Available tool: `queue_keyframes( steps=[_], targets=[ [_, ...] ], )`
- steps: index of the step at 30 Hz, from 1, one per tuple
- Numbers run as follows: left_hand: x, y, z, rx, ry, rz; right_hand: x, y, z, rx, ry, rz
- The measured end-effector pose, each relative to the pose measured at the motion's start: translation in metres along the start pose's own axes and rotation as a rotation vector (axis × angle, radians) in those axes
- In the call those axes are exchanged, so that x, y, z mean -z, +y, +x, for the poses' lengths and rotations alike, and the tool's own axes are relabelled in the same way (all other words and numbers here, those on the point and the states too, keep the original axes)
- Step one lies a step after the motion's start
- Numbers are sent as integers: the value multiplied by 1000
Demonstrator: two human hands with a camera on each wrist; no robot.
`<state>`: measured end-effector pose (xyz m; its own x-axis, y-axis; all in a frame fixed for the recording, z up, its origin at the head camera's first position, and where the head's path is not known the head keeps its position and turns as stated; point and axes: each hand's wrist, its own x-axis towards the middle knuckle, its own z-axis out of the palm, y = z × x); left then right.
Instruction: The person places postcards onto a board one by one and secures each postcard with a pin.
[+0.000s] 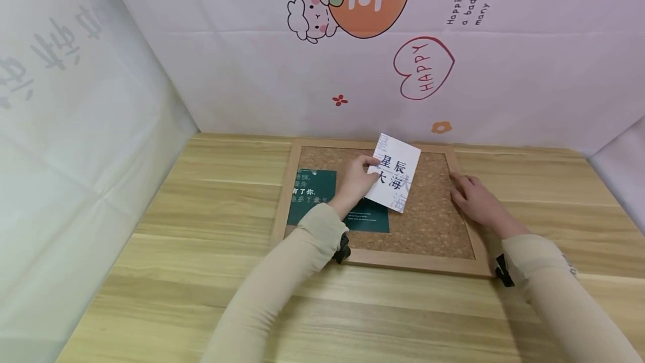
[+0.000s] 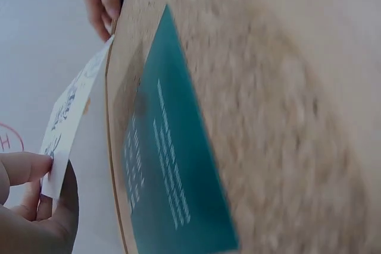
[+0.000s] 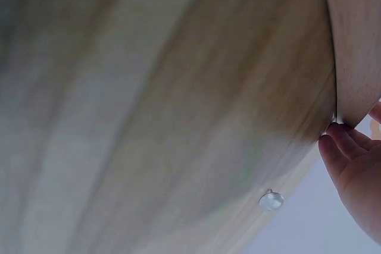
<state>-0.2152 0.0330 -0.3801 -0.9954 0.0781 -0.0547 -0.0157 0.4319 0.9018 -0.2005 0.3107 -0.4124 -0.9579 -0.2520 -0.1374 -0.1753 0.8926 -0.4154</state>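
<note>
My left hand (image 1: 359,184) pinches a white card (image 1: 403,153) with dark and pale lettering by its left edge, thumb on one face and fingers on the other. In the left wrist view the card (image 2: 74,108) is tilted, raised off the board. Below it lies a wood-framed cork board (image 1: 428,234). A dark green card (image 1: 370,223) with white print lies on the cork, partly covered by my left hand and the white card. Another green card (image 1: 312,217) is to its left. My right hand (image 1: 476,200) grips the board's right frame edge.
A wooden table (image 1: 191,273) bears the board. Behind it hangs a white printed cloth (image 1: 252,83), with another cloth (image 1: 75,144) along the left. In the right wrist view a small clear, shiny thing (image 3: 271,200) sits near the table's edge.
</note>
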Motion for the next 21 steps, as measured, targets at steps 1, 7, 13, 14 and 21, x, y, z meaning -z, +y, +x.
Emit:
queue_keyframes(
  steps=[1, 7, 13, 14, 21],
  targets=[
    [-2, 0, -1, 5, -8, -13, 0, 0, 0, -1, 0, 0],
    [-20, 4, -8, 43, -45, -38, -1, 0, 1, -5, 6, -8],
    [-33, 7, -14, 63, -80, -32, -2, 3, 2, 17, 17, -29],
    [-35, 7, -14, 64, -88, -32, -2, 3, 2, 17, 17, -28],
    [-45, 5, -19, 53, -121, 37, -2, 2, 3, 1, 12, -34]
  ],
)
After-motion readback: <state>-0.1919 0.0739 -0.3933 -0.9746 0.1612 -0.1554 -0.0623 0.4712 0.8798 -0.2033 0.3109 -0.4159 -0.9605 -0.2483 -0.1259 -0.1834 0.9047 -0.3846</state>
